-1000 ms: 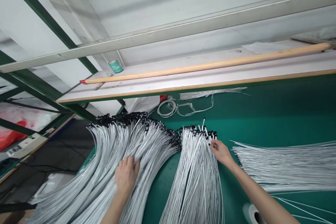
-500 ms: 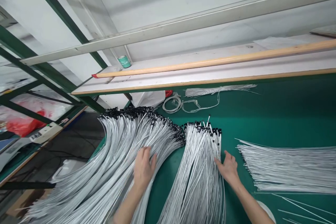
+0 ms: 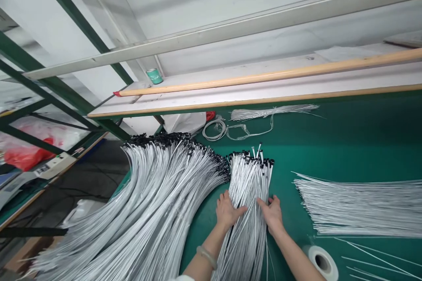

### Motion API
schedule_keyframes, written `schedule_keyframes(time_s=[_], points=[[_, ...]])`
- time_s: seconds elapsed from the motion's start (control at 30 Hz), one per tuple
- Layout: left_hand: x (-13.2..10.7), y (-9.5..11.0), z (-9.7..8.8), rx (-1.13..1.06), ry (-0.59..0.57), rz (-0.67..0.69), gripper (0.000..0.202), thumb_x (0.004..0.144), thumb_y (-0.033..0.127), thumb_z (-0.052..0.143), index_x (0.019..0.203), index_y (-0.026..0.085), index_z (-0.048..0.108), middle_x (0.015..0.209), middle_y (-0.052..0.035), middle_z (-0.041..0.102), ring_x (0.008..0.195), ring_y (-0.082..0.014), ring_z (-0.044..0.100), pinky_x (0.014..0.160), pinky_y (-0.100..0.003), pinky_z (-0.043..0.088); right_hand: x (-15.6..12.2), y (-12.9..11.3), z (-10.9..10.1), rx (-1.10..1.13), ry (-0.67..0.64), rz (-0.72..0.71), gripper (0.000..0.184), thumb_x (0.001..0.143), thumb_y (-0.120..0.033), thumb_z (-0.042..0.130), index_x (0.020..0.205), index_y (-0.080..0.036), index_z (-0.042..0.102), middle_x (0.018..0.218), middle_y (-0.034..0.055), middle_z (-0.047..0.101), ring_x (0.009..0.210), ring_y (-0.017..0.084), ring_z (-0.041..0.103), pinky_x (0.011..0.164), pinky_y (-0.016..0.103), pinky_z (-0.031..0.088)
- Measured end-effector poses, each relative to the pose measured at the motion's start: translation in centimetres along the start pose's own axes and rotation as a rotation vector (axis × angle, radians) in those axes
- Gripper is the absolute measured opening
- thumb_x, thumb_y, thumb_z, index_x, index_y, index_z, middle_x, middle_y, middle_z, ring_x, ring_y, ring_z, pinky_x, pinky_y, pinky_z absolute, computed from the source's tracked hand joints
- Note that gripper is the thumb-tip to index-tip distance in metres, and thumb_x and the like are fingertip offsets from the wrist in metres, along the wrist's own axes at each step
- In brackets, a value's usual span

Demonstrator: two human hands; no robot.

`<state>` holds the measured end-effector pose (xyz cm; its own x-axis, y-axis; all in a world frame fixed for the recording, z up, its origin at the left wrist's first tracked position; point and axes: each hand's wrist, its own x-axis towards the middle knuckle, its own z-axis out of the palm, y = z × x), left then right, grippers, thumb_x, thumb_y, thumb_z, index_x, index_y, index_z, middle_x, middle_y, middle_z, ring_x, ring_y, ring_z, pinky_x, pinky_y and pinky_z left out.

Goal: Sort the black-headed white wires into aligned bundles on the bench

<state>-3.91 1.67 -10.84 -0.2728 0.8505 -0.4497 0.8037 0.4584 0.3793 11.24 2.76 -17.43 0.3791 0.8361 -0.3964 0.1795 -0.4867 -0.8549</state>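
A narrow bundle of white wires (image 3: 248, 184) with black tips lies lengthwise on the green table (image 3: 346, 149). My left hand (image 3: 227, 210) presses against its left side and my right hand (image 3: 271, 213) against its right side, fingers curled round the wires, squeezing the bundle between them. A much larger heap of the same white wires (image 3: 148, 215) fans out to the left, apart from my hands. A light bracelet circles my left wrist.
Another spread of white wires (image 3: 362, 208) lies at the right. A roll of white tape (image 3: 321, 262) sits by my right forearm. Coiled wires (image 3: 216, 129) and a thin bundle lie at the back, under a shelf holding a wooden pole (image 3: 273, 75) and a green tin (image 3: 154, 76).
My left hand left the big heap and moved right to the narrow bundle. My right hand slid down its right side. Both now clasp the bundle, which has been gathered narrower.
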Motion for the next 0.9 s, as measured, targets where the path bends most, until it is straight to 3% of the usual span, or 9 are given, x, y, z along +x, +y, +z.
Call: schedule_keyframes(time_s=[0.07,0.17,0.3,0.43,0.5,0.57,0.67,0.77,0.9], points=[[0.4,0.5,-0.1,0.022,0.011,-0.038,0.091,0.058,0.05,0.062,0.131,0.006,0.029,0.13,-0.0183,0.042,0.119,-0.0327,0.039,0.094,-0.035,0.032,0.2,-0.6,0.1,-0.02,-0.01,0.08,0.096,0.058,-0.055,0.057,0.131,0.001,0.028,0.118,0.0252,0.054,0.106,0.035,0.054,0.081,0.038,0.045],[0.7,1.0,0.1,0.044,0.027,-0.04,0.088,0.06,0.053,0.06,0.128,0.005,0.032,0.128,-0.0198,0.042,0.116,-0.0344,0.04,0.09,-0.039,0.034,0.6,-1.9,0.4,-0.068,-0.018,0.122,0.099,0.054,-0.057,0.063,0.129,0.0,0.033,0.123,0.0263,0.05,0.112,0.036,0.049,0.082,0.037,0.044],[0.6,1.2,0.5,0.097,0.055,-0.013,0.083,0.061,0.055,0.058,0.124,0.005,0.036,0.124,-0.0204,0.044,0.114,-0.0356,0.041,0.086,-0.043,0.037,1.1,-3.5,0.6,-0.131,-0.039,0.105,0.096,0.046,-0.045,0.071,0.124,0.002,0.041,0.116,0.029,0.055,0.109,0.04,0.051,0.079,0.04,0.045],[0.7,1.0,0.5,0.103,0.084,-0.015,0.084,0.064,0.056,0.056,0.127,0.006,0.033,0.125,-0.0196,0.045,0.115,-0.034,0.04,0.087,-0.041,0.037,1.4,-3.7,0.1,-0.162,-0.065,0.094,0.054,0.049,-0.028,0.068,0.098,-0.007,0.062,0.094,0.0199,0.068,0.091,0.035,0.062,0.069,0.035,0.048],[0.8,0.8,0.5,0.074,0.091,-0.019,0.085,0.065,0.055,0.056,0.129,0.006,0.03,0.125,-0.0191,0.045,0.116,-0.0326,0.04,0.088,-0.038,0.036,1.3,-3.3,-0.3,-0.157,-0.083,0.088,0.031,0.052,-0.023,0.063,0.081,-0.011,0.066,0.081,0.0148,0.07,0.079,0.03,0.065,0.062,0.031,0.048],[0.9,0.6,0.4,0.05,0.091,-0.018,0.086,0.066,0.054,0.057,0.13,0.005,0.028,0.126,-0.0189,0.045,0.117,-0.0321,0.04,0.088,-0.036,0.035,1.1,-3.0,-0.8,-0.149,-0.087,0.081,0.022,0.057,-0.023,0.057,0.074,-0.012,0.066,0.072,0.0112,0.071,0.069,0.027,0.066,0.056,0.028,0.048],[0.8,0.6,0.3,0.045,0.097,-0.008,0.085,0.066,0.055,0.057,0.131,0.007,0.028,0.125,-0.0183,0.045,0.116,-0.0329,0.04,0.088,-0.036,0.035,0.6,-2.8,-1.0,-0.16,-0.069,0.056,0.021,0.06,-0.024,0.053,0.073,-0.013,0.065,0.069,0.0094,0.07,0.066,0.026,0.066,0.056,0.028,0.047],[0.6,0.7,0.2,0.046,0.101,-0.002,0.074,0.074,0.054,0.047,0.129,0.005,0.032,0.124,-0.0189,0.046,0.114,-0.0328,0.042,0.088,-0.037,0.035,0.3,-3.4,-0.6,-0.196,-0.045,0.016,0.018,0.06,-0.023,0.053,0.071,-0.014,0.064,0.076,0.0123,0.07,0.078,0.029,0.065,0.067,0.03,0.047],[0.5,0.5,0.2,0.047,0.087,-0.003,0.065,0.075,0.04,0.049,0.129,0.006,0.033,0.125,-0.0172,0.046,0.116,-0.0294,0.042,0.09,-0.033,0.034,0.2,-4.2,0.3,-0.222,-0.014,0.018,0.028,0.061,-0.027,0.056,0.083,-0.011,0.062,0.09,0.0185,0.068,0.089,0.032,0.063,0.074,0.033,0.046]])
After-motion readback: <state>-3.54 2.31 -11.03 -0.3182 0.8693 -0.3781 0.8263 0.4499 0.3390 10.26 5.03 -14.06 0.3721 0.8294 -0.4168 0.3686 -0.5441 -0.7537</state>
